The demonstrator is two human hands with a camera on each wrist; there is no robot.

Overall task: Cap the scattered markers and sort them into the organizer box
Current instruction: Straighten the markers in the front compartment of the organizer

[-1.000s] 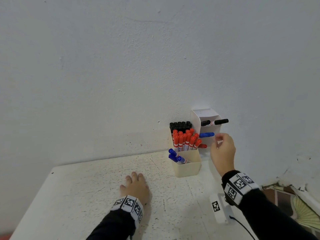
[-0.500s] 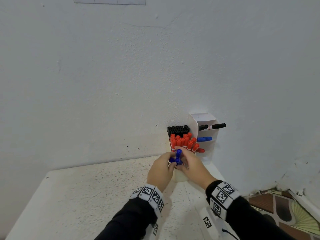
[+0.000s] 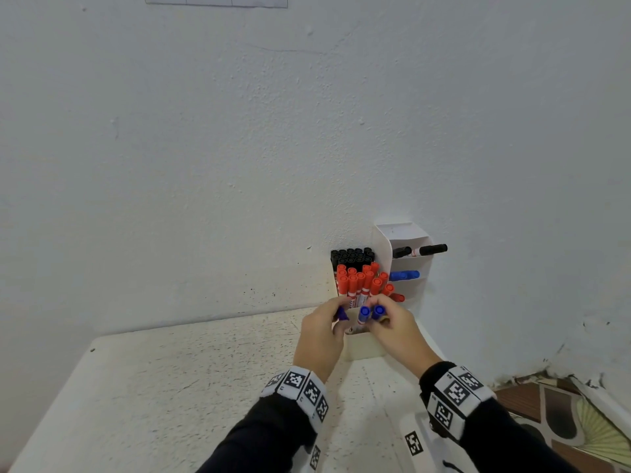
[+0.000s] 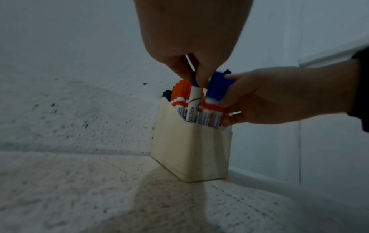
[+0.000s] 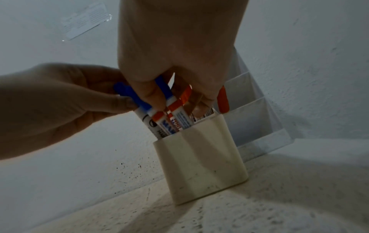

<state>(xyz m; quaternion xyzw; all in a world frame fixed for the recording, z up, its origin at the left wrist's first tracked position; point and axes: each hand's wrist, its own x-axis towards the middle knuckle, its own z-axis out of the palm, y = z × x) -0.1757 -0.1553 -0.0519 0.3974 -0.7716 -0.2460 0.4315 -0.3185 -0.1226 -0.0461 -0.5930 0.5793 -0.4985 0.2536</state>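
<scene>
A cream organizer box (image 3: 364,348) stands in the table's far right corner against the wall. It holds black markers (image 3: 351,256) at the back, orange-red markers (image 3: 358,281) in the middle and blue markers (image 3: 364,312) at the front. My left hand (image 3: 341,319) pinches the cap of one blue marker (image 4: 194,88) at the box's front left. My right hand (image 3: 375,315) grips blue-capped markers (image 4: 217,88) beside it. In the right wrist view my right hand (image 5: 159,100) pinches a blue marker (image 5: 163,88) above the box (image 5: 201,165). All marker bodies stand inside the box.
A white tiered rack (image 3: 406,264) stands behind the box with black (image 3: 420,250), blue (image 3: 404,275) and red (image 3: 397,297) markers lying in its slots. A white tagged device (image 3: 415,442) lies at the table's near right. Patterned floor (image 3: 580,421) lies beyond the right edge.
My left hand left the tabletop and my right hand left the rack. Both came to the box's front compartment and now hold the blue markers, slightly spread apart.
</scene>
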